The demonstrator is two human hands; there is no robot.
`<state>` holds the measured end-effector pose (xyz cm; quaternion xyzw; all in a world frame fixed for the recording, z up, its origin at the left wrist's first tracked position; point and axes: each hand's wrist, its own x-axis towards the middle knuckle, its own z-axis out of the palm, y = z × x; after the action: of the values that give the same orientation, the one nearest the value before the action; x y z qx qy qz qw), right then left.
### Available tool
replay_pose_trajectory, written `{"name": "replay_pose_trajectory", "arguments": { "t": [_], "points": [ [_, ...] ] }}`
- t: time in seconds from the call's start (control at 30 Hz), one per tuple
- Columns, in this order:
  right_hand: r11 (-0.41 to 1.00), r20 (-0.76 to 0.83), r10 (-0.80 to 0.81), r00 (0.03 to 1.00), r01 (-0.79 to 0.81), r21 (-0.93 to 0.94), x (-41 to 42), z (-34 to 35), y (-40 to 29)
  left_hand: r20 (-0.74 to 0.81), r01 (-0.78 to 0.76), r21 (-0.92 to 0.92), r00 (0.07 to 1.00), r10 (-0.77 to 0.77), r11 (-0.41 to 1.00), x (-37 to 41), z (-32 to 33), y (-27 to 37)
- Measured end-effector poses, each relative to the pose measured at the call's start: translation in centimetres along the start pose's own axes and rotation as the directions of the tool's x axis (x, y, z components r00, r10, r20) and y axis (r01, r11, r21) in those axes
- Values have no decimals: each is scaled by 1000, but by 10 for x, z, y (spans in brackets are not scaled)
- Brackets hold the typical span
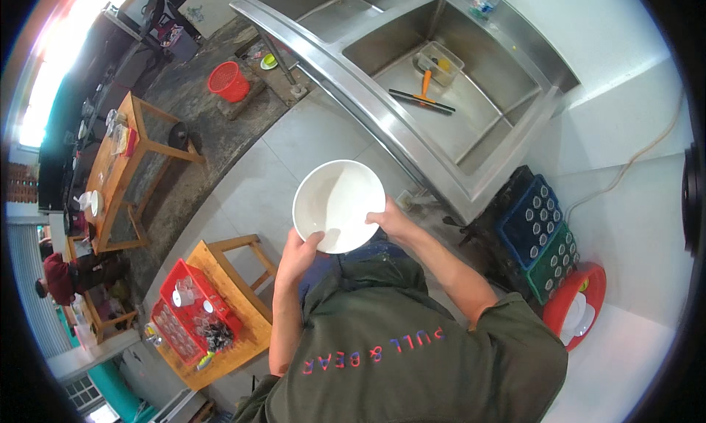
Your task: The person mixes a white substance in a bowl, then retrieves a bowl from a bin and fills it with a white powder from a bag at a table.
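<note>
A round white bowl [342, 202] is held in front of my body, its open side facing up toward me. My left hand [300, 252] grips the lower left of the rim, thumb over the edge. On the right side, my right hand [391, 219] has its thumb inside the rim and its other fingers hidden behind the wall. The inside of the bowl shows a shadow and no contents. Beyond it stands a stainless steel double sink [380, 130]. An orange-handled squeegee [424, 89] and a clear plastic container [441, 61] lie in the nearer basin.
Red plastic baskets [193, 307] with glasses stand on a wooden table [248, 312] at left. At right are blue [532, 219] and green crates [551, 263] of glasses, beside a red basin [595, 290]. A red bin [229, 81] sits near the sink. Another person [60, 279] stands far left.
</note>
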<state>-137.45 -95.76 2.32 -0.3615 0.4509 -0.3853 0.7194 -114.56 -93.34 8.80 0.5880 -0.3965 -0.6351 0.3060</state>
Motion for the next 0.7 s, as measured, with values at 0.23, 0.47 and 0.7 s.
{"name": "replay_pose_trajectory", "arguments": {
  "t": [0.23, 0.47, 0.7],
  "points": [
    [937, -208, -127, 970, 48, -345, 107, 75, -22, -73, -11, -146, 997, 0, 989, 80, -94, 15],
    [752, -77, -414, 907, 293, -590, 189, 201, -70, -55, 96, -486, 989, -141, 869, 140, -246, 31],
    [759, 271, -532, 802, 594, -265, 262, 311, -148, -212, 107, -284, 962, -171, 953, 188, -388, 74]
  ]
}}
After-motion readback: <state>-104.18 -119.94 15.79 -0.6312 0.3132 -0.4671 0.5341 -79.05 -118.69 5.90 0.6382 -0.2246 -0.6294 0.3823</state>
